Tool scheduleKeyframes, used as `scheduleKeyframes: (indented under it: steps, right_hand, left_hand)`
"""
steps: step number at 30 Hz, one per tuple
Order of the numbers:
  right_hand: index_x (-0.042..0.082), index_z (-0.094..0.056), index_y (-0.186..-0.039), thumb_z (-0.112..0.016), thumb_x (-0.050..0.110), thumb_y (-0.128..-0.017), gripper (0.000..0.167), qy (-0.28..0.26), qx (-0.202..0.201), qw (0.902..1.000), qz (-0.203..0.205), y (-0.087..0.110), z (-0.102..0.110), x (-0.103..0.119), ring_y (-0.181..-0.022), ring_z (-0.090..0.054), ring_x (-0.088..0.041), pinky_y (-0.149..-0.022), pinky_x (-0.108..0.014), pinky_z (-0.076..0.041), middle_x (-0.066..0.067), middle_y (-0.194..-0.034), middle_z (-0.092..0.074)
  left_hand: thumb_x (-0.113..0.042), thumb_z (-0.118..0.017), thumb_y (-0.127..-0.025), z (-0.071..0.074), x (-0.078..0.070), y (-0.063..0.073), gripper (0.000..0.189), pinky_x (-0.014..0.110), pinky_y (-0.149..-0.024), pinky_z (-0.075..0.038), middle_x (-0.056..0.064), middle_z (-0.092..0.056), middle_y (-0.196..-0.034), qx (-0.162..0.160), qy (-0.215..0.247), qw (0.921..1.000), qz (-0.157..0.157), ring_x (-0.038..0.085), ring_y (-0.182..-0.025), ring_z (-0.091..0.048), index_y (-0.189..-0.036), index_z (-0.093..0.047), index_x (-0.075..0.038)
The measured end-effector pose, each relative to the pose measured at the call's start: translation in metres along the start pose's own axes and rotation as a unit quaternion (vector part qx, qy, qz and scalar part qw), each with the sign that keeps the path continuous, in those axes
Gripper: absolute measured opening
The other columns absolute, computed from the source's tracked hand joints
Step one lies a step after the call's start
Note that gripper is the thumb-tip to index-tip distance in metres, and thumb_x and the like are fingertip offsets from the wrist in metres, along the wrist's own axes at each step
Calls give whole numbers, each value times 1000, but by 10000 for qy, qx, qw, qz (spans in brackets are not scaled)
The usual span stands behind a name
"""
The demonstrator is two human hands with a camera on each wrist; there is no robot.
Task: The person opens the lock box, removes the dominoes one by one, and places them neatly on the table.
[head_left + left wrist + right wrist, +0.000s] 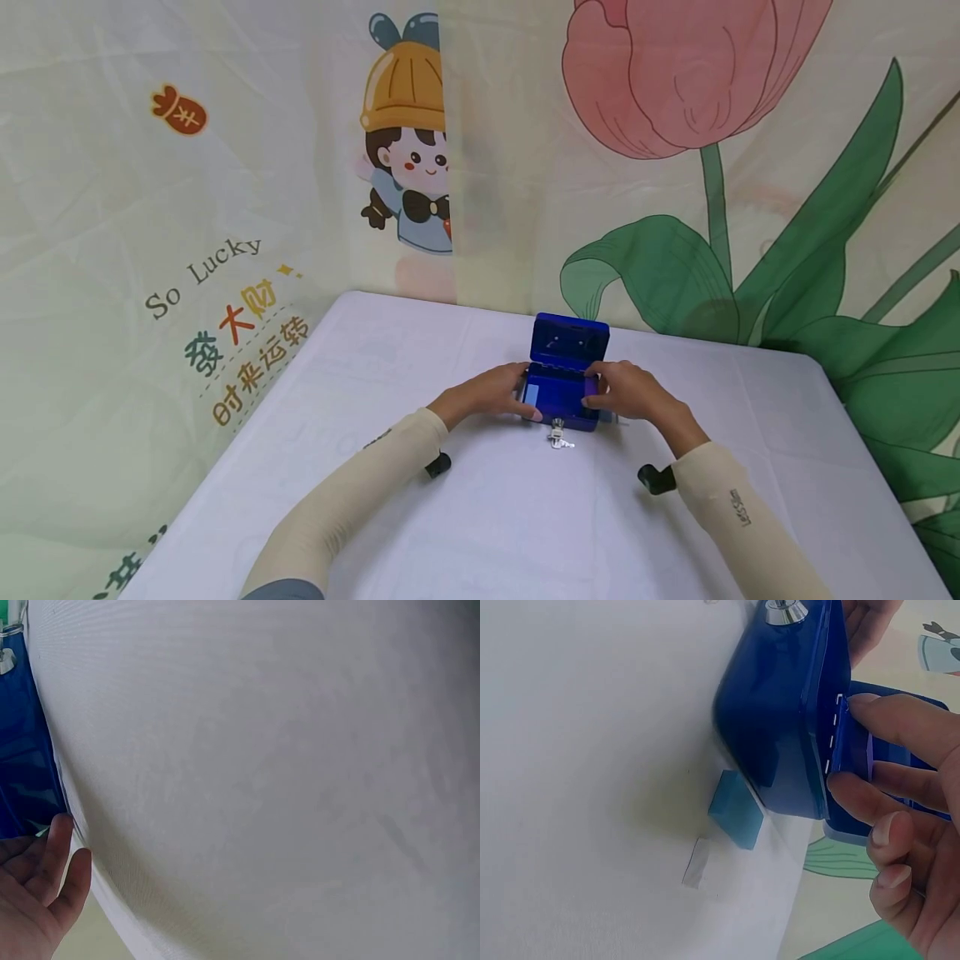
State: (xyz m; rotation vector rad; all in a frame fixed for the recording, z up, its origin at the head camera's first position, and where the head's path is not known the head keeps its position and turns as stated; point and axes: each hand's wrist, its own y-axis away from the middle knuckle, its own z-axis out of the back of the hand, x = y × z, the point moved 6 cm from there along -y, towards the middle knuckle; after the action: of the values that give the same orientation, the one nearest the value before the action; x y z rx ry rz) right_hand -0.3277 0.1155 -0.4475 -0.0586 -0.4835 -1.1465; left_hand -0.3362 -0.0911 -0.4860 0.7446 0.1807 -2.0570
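Observation:
A blue metal cash box (555, 423) stands with its lid (570, 340) raised. Keys (557, 435) hang at its front lock. My left hand (498, 389) holds the box's left side, thumb at the front corner and fingers farther back. Between the thumb and fingers of my right hand (630, 390) is a small purple-blue block (861, 750), pinched at the box's right inner side. A pale blue piece (532, 394) lies inside at the left. In the left wrist view, only some fingers and part of the box show.
On the white table (480, 517), a light blue block (736, 810) lies beside the box's right side, with a small whitish piece (696, 862) near it. A printed cloth backdrop (510, 167) hangs behind the table.

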Motion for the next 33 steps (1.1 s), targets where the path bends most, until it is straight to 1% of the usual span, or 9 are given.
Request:
scheduleKeyframes:
  steps: [6, 11, 16, 24, 33]
  right_hand:
    - [4, -62, -128, -79, 29, -88, 51, -14, 33, 10000, -35, 3, 2, 0, -84, -65, -17, -77, -36, -60, -8, -99, -71]
    - [4, -62, -128, -79, 30, -88, 51, -20, 51, 9999, -110, 4, 2, -3, -85, -65, -17, -77, -36, -59, -8, -100, -71]
    - [3, -62, -128, -78, 29, -88, 50, -98, 50, 9999, -69, 7, 4, -5, -85, -65, -17, -78, -36, -59, -8, -100, -71]
    - [2, -62, -129, -78, 28, -88, 50, -142, 57, 9998, -130, 8, 3, -14, -81, -64, -17, -74, -34, -58, -7, -96, -70]
    - [4, -62, -128, -78, 28, -88, 49, -173, 107, 9997, -100, 10, 0, -24, -82, -64, -17, -74, -33, -58, -8, -99, -71]
  left_hand:
    - [-55, -80, -80, -1, 1, 0, 100, 43, -119, -35, 9, -49, -153, -11, -26, 10000, 15, 24, -140, -46, -157, -32, -11]
    - [-54, -80, -80, -1, 2, -1, 100, 42, -119, -35, 9, -50, -152, -30, -27, 10000, -3, 23, -139, -47, -156, -33, -11]
    - [-55, -80, -80, -1, 2, -1, 100, 42, -118, -36, 9, -51, -151, -29, -22, 10000, 37, 23, -138, -48, -156, -34, -10]
    - [-54, -80, -80, 0, 1, -1, 99, 42, -118, -37, 11, -52, -149, -37, -73, 10000, -2, 23, -135, -50, -155, -34, -8]
    - [-53, -81, -80, -1, 1, -2, 99, 42, -117, -38, 10, -52, -149, -53, -74, 9999, -57, 23, -135, -50, -156, -34, -9]
